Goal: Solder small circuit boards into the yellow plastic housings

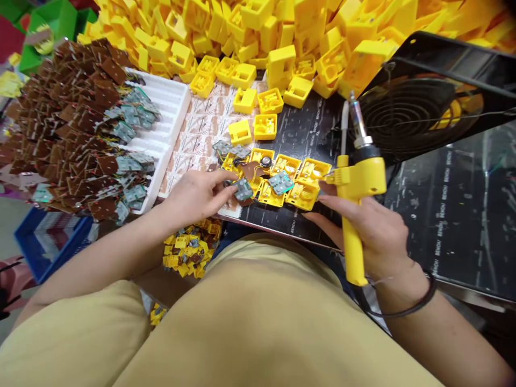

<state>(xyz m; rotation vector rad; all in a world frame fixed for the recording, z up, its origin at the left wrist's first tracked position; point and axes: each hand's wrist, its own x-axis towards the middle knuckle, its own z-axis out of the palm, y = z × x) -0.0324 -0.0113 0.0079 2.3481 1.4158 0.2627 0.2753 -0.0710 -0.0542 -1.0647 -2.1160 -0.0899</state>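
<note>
The left hand (201,194) pinches a circuit board (244,189), the right hand (381,231) grips a soldering gun (351,228); right of the white tray (172,102), yellow cases (304,194) lie open, part-filled.

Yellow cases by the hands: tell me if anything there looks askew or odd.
One grey-green circuit board lies askew on top of the yellow cases, overlapping more than one, while the cases themselves stand in fairly neat rows. No clear damage shows there.

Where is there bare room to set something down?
Widest: black worktop, between the fan and right hand. Smaller: patterned sheet, between the white tray and loose yellow housings. Crowded: around the left hand, where boards lie over housings.
</note>
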